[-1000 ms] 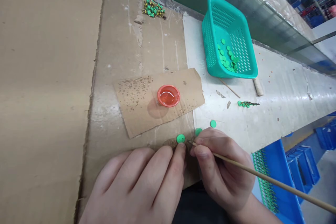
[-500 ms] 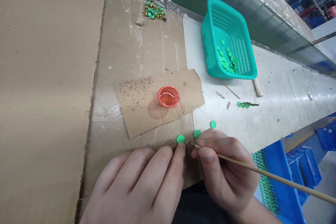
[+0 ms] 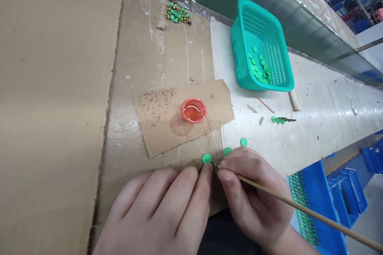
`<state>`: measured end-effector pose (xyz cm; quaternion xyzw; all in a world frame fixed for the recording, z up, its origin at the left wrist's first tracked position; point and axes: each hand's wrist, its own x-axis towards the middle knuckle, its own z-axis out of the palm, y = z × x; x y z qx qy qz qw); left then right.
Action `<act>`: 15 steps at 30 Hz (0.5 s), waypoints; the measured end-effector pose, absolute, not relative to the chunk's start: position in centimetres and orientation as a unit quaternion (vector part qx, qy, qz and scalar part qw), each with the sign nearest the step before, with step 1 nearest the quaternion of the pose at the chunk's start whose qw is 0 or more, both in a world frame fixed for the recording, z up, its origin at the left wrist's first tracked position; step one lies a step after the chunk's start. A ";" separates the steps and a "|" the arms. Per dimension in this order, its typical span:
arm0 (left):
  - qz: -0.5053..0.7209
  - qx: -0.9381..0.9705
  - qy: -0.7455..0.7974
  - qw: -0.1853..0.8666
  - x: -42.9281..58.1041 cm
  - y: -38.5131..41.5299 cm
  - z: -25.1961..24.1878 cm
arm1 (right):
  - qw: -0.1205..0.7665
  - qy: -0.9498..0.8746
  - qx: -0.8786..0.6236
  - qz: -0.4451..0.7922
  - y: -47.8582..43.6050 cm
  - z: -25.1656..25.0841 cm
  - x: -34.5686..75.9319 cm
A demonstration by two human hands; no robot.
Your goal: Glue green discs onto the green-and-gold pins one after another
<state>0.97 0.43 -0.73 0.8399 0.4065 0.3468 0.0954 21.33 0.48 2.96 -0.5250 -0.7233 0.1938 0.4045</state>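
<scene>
My right hand pinches a thin wooden stick between thumb and fingers, its fine tip touching or almost touching my left thumb. My left hand rests on the cardboard with its fingers together, and anything under them is hidden. Just beyond that thumb lies a green disc. Two more green discs lie just past my right fingers. An orange cup of clear reddish liquid stands on a speckled cardboard scrap.
A teal plastic basket holds several green discs. Behind the cardboard lies a heap of small green-and-yellow pieces. A short stick threaded with green pieces lies on the white bench. Blue crates sit below the bench edge.
My right hand has moved slightly left, bringing the stick's tip closer to my left thumb. The view has shifted a little. The discs and cup keep their places on the bench.
</scene>
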 end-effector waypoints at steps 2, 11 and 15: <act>0.366 0.829 0.412 0.095 1.1 0.3 -0.9 | 0.400 -0.729 -0.523 0.188 0.5 3.0 21.3; 0.299 0.867 0.389 0.089 0.5 0.9 -0.2 | 0.427 -0.705 -0.535 0.187 0.2 2.4 21.0; 0.331 0.849 0.401 0.089 0.7 0.8 -0.4 | 0.416 -0.716 -0.532 0.176 0.3 2.6 21.0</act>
